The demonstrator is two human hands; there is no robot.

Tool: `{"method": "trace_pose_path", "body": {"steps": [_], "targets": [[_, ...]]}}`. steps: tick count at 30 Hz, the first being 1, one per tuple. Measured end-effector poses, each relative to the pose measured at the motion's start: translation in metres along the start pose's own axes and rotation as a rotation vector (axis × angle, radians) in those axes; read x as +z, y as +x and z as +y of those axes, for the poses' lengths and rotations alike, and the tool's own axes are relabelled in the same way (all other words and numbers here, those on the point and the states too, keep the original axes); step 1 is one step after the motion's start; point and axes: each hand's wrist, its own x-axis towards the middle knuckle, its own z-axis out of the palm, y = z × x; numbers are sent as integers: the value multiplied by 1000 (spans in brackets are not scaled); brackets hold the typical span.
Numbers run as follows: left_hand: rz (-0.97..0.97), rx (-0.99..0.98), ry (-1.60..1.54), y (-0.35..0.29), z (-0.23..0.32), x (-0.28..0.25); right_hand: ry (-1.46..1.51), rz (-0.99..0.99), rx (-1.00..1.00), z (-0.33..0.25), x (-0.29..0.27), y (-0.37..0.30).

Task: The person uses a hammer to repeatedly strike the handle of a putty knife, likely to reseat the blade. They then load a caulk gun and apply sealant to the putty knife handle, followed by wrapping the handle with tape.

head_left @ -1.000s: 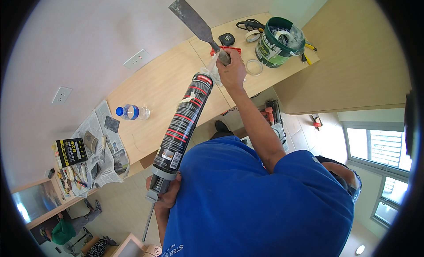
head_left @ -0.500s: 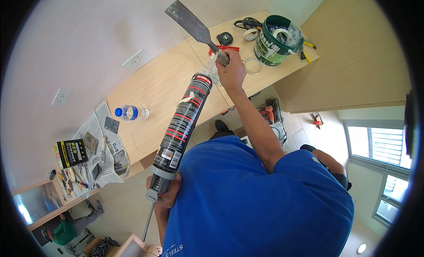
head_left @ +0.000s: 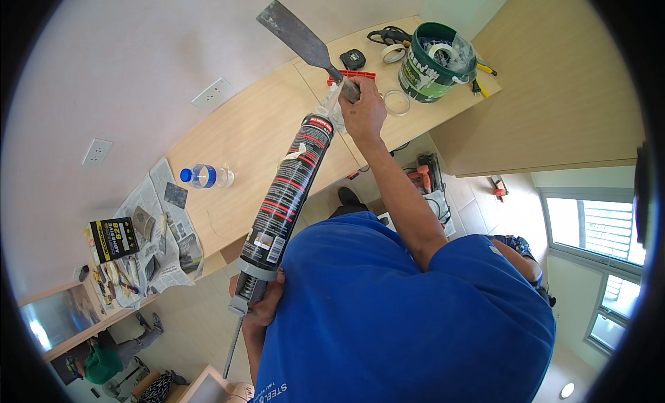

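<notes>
Left hand (head_left: 266,304) grasps the caulking gun (head_left: 282,199) at its rear, presumably for support; the nozzle (head_left: 332,100) sits beside the right hand (head_left: 364,112), which clasps the scraper (head_left: 313,50).

On my left, newspaper (head_left: 159,176) on the tabletop (head_left: 249,140), black-and-yellow box (head_left: 114,240) on it. Clear bottle, blue cap (head_left: 206,176), upright or lying unclear to me. Far right I see green bucket (head_left: 422,76), tape measure (head_left: 352,59), tape roll (head_left: 394,59). Two wall sockets (head_left: 212,93). Person in green top (head_left: 102,365), lower left.
</notes>
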Motion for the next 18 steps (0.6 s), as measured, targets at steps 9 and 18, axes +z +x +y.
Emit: {"method": "trace_pose_path", "body": {"steps": [9,18], "targets": [[-2,-16,-30,1,6,1,12,2,-3,-1,-3,1],[16,7,-4,-1,7,2,45,14,4,-3,-1,2]]}}
